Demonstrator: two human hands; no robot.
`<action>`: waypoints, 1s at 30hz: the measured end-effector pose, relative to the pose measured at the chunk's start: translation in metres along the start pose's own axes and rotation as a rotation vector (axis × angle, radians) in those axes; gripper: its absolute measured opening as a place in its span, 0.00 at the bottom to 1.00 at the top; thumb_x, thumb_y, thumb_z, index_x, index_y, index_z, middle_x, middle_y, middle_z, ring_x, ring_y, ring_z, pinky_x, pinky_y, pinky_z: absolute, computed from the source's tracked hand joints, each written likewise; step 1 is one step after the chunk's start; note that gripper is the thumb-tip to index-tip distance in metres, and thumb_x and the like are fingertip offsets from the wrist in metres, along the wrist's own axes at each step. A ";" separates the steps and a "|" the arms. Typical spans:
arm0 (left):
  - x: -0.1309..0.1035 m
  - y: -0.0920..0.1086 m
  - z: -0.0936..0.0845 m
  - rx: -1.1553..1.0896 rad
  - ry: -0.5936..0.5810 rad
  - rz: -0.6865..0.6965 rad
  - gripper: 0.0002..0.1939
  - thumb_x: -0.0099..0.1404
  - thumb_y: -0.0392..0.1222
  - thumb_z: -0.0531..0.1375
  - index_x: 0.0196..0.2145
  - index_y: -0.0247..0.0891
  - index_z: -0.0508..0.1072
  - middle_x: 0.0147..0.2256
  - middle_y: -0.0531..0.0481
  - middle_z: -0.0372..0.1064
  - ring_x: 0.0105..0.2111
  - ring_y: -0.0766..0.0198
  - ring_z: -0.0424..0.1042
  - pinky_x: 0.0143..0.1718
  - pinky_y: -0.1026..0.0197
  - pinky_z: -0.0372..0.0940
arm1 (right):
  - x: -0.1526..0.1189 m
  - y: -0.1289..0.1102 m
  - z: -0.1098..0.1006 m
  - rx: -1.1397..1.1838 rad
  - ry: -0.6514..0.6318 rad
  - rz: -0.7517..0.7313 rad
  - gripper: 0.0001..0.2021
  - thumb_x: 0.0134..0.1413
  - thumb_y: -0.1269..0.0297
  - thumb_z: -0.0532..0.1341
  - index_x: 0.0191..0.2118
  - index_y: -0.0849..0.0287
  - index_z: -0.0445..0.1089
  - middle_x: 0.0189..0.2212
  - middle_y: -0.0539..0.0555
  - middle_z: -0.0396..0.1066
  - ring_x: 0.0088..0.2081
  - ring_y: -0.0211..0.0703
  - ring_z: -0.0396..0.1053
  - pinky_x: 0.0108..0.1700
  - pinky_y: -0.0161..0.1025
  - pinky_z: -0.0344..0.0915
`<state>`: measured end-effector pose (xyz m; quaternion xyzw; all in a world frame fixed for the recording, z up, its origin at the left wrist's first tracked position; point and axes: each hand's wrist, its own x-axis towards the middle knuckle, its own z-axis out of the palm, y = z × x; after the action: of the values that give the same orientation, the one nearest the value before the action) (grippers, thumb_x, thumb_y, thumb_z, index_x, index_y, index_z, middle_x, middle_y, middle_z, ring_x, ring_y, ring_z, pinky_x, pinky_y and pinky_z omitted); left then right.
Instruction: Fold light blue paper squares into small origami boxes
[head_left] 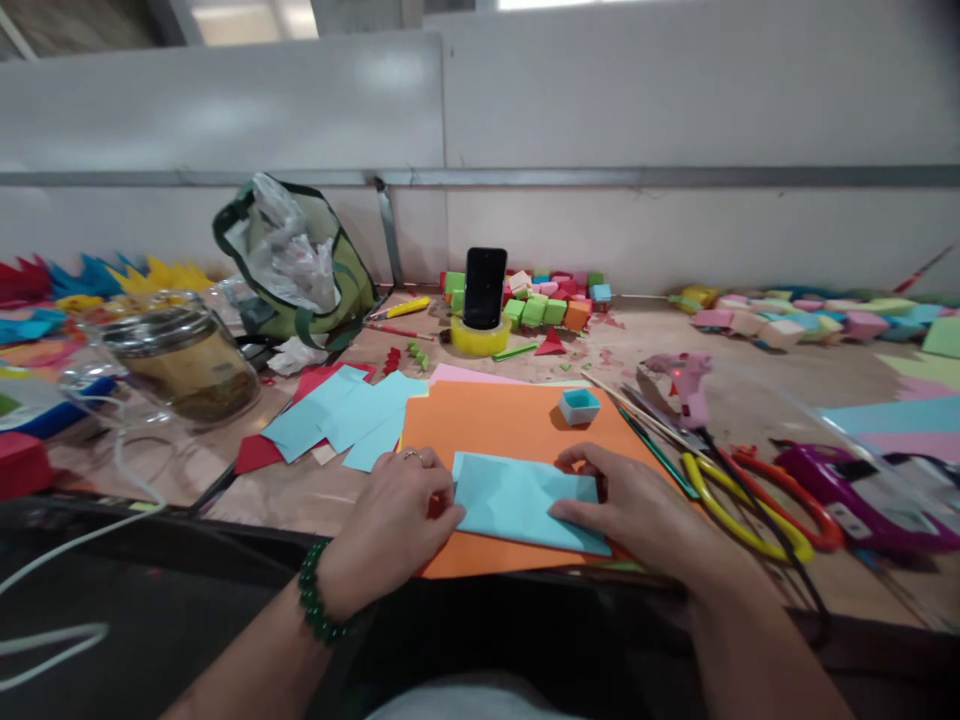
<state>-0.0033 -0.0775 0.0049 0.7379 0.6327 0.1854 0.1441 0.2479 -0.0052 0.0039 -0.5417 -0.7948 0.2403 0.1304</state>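
A folded sheet of light blue paper (517,500) lies on a stack of orange paper (480,420) in front of me. My left hand (409,510) pinches its left edge between thumb and bent fingers. At the other end, my right hand (626,500) grips the paper's right side, thumb on top and fingers at the far edge. Creases run across the blue surface. A small open paper box (579,406), blue inside and whitish outside, sits on the orange sheet beyond my right hand. Loose light blue sheets (352,410) lie to the left.
Scissors with yellow handles (742,510), red-handled pliers (795,490) and a pink glue gun (686,385) lie right. A phone (484,290) stands in a yellow tape roll (480,338) before colourful paper cubes (544,305). A glass jar (184,360) and green bag (300,265) stand left.
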 end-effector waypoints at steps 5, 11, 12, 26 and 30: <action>-0.001 -0.001 0.000 -0.017 0.014 0.008 0.08 0.57 0.38 0.58 0.21 0.38 0.67 0.28 0.51 0.67 0.31 0.61 0.65 0.37 0.57 0.54 | -0.001 -0.001 0.002 0.077 -0.021 -0.117 0.10 0.43 0.58 0.64 0.29 0.58 0.67 0.28 0.50 0.68 0.29 0.40 0.64 0.30 0.35 0.59; 0.001 -0.003 -0.002 -0.155 0.012 -0.006 0.09 0.57 0.39 0.59 0.21 0.37 0.67 0.31 0.49 0.68 0.34 0.60 0.66 0.42 0.56 0.57 | -0.007 -0.006 0.001 0.391 0.066 -0.110 0.10 0.43 0.61 0.64 0.32 0.58 0.65 0.23 0.47 0.62 0.26 0.37 0.62 0.27 0.33 0.61; 0.002 -0.003 -0.002 -0.231 0.016 -0.016 0.07 0.57 0.40 0.59 0.24 0.37 0.68 0.34 0.49 0.68 0.36 0.60 0.66 0.42 0.56 0.58 | -0.009 -0.007 0.001 0.440 0.099 -0.108 0.14 0.43 0.61 0.64 0.38 0.57 0.66 0.25 0.48 0.64 0.27 0.38 0.63 0.29 0.33 0.63; 0.006 0.001 0.004 -0.803 0.017 -0.076 0.17 0.58 0.49 0.61 0.22 0.34 0.65 0.21 0.55 0.54 0.24 0.70 0.54 0.24 0.67 0.51 | -0.018 -0.011 0.011 1.056 0.292 0.080 0.31 0.34 0.61 0.72 0.50 0.52 0.67 0.26 0.47 0.67 0.25 0.37 0.66 0.24 0.32 0.66; 0.004 0.004 0.002 -0.818 0.000 -0.059 0.18 0.60 0.48 0.59 0.20 0.34 0.62 0.20 0.56 0.52 0.23 0.71 0.53 0.24 0.67 0.50 | -0.018 -0.003 0.018 1.147 0.370 0.136 0.26 0.33 0.62 0.73 0.44 0.54 0.71 0.25 0.49 0.70 0.25 0.38 0.68 0.25 0.33 0.67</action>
<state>0.0012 -0.0742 0.0053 0.6012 0.5278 0.4175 0.4308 0.2441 -0.0271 -0.0092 -0.4676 -0.4662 0.5399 0.5220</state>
